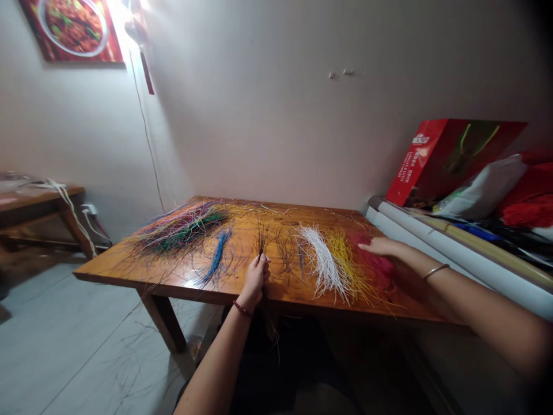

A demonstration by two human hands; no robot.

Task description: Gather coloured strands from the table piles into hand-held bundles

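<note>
My left hand (pixel 258 274) is closed in a fist around a bundle of thin dark strands (pixel 261 241), which fan out above it near the table's front edge. On the right, my right hand (pixel 380 246) reaches over a pile of red strands (pixel 380 268), its fingertips close together on them. Beside that pile lie yellow strands (pixel 343 256) and a thick bunch of white strands (pixel 324 259). Loose dark strands (pixel 285 253) are scattered between my left hand and the white bunch. Left of that hand is a small blue bunch (pixel 217 257).
A large heap of multicoloured strands (pixel 185 225) covers the left part of the wooden table (pixel 112 268). White rolls (pixel 432 242) lie at the right, near a red paper bag (pixel 425 158) and a pale plastic bag (pixel 481 184). Another table (pixel 71 202) stands far left.
</note>
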